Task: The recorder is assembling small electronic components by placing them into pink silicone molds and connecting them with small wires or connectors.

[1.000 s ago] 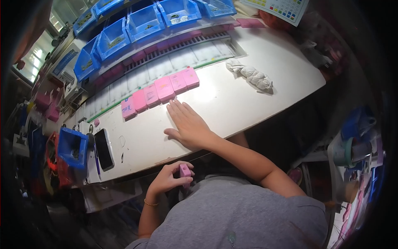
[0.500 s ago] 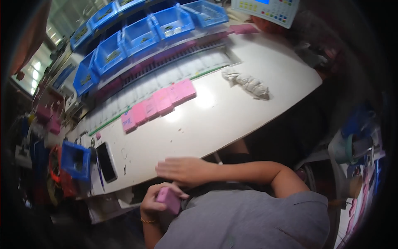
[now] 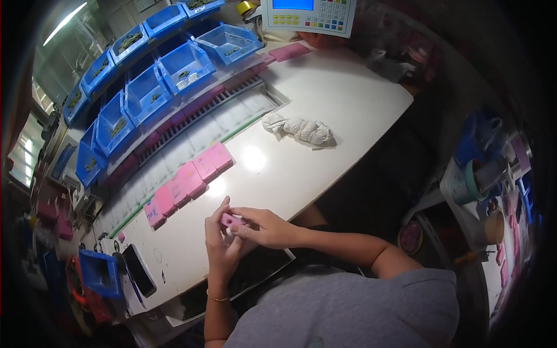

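Observation:
A small pink block [image 3: 227,220] with a round hole in its face is held between my two hands, just above the table's near edge. My left hand [image 3: 220,246], with a gold bracelet at the wrist, closes on it from the left, fingers pointing up. From the right, my right hand [image 3: 270,229] pinches it, thumb in front. Part of the block is hidden by the fingers. Beyond the hands, several pink blocks [image 3: 190,180] lie in a slanting row on the white table [image 3: 278,180], some with handwritten marks.
Blue bins [image 3: 144,93] holding small greenish pieces stand in tiers at the back left. A twisted whitish cloth [image 3: 301,131] lies right of the row. At left are a phone [image 3: 139,270], a pen [image 3: 135,285] and a blue tray [image 3: 100,275]. A keypad panel [image 3: 307,16] stands behind.
My left hand has lifted the pink block from beside my body to over the table edge. My right hand, flat before, now grips it too. The view has shifted.

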Demonstrator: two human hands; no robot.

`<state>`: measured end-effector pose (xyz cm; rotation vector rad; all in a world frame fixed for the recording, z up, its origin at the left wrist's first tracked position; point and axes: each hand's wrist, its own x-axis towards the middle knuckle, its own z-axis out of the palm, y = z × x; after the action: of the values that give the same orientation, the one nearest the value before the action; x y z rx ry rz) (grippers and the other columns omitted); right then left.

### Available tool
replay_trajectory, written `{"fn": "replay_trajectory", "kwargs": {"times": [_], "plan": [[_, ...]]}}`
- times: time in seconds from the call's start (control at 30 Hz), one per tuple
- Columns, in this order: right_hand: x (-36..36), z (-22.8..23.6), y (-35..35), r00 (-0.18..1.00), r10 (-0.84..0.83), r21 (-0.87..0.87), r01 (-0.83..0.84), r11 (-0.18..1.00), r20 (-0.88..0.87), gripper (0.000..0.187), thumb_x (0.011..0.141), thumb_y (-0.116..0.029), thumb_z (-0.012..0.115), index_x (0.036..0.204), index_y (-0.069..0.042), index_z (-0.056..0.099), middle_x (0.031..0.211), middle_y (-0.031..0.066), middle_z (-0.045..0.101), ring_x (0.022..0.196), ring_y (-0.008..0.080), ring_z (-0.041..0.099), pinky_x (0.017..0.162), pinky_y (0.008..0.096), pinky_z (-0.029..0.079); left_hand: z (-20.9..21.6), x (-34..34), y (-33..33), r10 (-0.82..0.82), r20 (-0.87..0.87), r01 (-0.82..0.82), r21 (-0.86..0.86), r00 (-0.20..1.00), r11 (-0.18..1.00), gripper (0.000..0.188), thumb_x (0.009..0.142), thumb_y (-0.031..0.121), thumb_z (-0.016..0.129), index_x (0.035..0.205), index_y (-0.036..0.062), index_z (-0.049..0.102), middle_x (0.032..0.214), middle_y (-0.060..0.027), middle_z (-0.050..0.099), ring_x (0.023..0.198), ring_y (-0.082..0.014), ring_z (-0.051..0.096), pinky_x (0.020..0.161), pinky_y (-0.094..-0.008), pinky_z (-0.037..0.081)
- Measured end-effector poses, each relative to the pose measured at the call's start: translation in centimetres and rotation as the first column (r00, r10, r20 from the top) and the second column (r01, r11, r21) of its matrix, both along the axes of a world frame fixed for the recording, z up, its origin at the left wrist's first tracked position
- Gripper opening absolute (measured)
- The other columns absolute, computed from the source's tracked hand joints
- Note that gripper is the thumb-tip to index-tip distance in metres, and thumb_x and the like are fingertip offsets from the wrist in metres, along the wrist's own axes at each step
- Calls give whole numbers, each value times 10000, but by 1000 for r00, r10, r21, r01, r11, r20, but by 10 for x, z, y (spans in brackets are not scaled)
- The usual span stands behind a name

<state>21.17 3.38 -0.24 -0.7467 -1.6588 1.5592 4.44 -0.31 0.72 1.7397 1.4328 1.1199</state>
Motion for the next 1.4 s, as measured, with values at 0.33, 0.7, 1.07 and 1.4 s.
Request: {"fn": "replay_trajectory", "kwargs": {"times": [0.33,0.7,1.07,1.4], "plan": [[-4,-2,6,965,-101,-338,14,941,-242,377,1030,-277,488,1215,39,576,1098,119,663,1037,158,636,913,299,495,-21,29,6,209,-27,-187,341,978,921,560,699,-21,759,1231,9,590,1128,-159,554,1007,-282,614,824,-361,551],[1,-8,17,981,-190,108,184,977,43,423,1027,-266,451,1293,33,589,1151,168,659,1094,259,607,962,362,468,-25,26,-4,207,252,-255,174,945,951,435,776,5,776,1166,-14,586,1140,-105,524,1023,-203,593,798,-282,581],[22,-11,38,889,-377,496,212,842,260,433,888,27,586,1313,-57,570,990,144,532,867,288,576,780,393,490,-8,-10,-11,370,462,-246,-308,806,919,459,913,13,690,1327,-32,497,955,-79,607,793,-102,625,649,-212,521],[23,-12,36,929,-214,568,4,823,303,327,898,-75,666,1222,-60,620,911,132,564,830,293,589,755,382,486,-18,-13,9,392,609,-239,-319,689,917,220,970,129,657,1101,-25,570,896,-82,651,701,-105,603,627,-242,511]]}}
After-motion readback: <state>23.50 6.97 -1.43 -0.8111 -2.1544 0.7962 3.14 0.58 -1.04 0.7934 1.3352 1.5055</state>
